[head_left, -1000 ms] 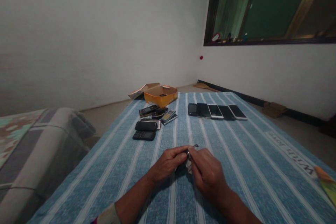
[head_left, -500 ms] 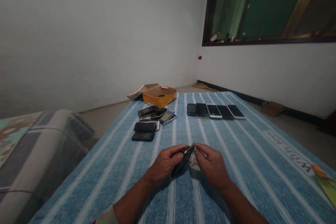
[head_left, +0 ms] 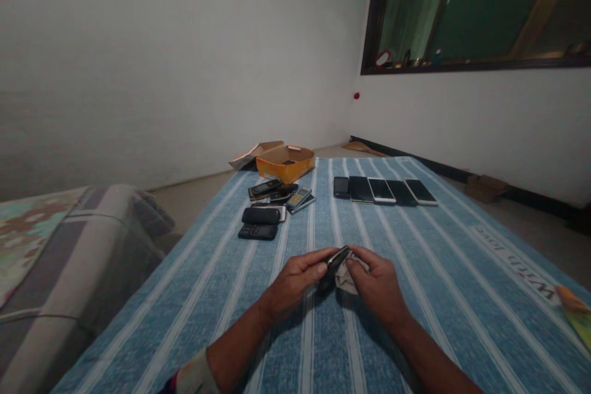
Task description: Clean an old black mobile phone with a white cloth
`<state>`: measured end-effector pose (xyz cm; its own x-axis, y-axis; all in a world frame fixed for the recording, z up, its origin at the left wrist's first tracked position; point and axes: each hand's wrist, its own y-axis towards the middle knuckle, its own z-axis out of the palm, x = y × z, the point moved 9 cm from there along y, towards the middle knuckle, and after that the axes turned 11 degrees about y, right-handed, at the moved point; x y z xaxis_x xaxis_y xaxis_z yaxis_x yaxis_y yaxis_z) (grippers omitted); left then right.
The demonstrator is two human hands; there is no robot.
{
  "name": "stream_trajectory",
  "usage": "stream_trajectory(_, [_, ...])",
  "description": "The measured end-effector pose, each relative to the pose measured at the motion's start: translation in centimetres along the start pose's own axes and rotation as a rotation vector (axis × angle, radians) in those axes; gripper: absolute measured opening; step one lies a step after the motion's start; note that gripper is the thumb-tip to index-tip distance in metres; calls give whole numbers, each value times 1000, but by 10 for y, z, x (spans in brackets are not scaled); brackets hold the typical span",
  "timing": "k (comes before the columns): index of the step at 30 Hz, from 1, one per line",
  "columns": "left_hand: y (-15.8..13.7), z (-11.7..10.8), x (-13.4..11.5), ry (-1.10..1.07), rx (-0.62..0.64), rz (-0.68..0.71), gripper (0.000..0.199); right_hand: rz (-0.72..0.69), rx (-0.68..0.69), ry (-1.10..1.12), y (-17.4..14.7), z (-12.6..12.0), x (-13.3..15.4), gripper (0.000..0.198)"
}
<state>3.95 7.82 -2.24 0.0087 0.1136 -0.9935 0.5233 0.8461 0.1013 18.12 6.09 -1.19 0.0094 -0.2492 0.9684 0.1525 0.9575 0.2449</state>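
A dark mobile phone (head_left: 329, 276) is gripped at its side by my left hand (head_left: 295, 280), thumb on its face and fingers along the top edge. My right hand (head_left: 379, 286) is closed on a pale crumpled cloth (head_left: 346, 276), which it presses against the phone's upper right edge. Both hands are above the blue striped tablecloth (head_left: 258, 332). Ahead and to the left lie a keypad phone (head_left: 257, 232), a black case-like item (head_left: 261, 215) and a loose pile of several older phones (head_left: 268, 188).
An open orange box (head_left: 286, 167) stands at the far end, its lid (head_left: 253, 154) leaning beside it. Several phones lie in a row to the right, among them a white-framed phone (head_left: 381, 191). A fabric-covered piece of furniture (head_left: 120, 246) is at the left.
The phone has tilted a little and shifted slightly right and up in view, with both hands around it. The whole view has shifted slightly; the phones on the table lie as before.
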Motion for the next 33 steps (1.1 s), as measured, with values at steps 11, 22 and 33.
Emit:
stream_trajectory(11, [-15, 12, -12, 135, -139, 36, 46, -85, -17, -64, -6, 5, 3, 29])
stream_trajectory(22, [-12, 9, -14, 125, -177, 34, 44, -588, 8, -385, -24, 16, 40, 29])
stream_trajectory(33, [-13, 5, -18, 208, -172, 32, 37, -809, 9, -606, -29, 22, 55, 30])
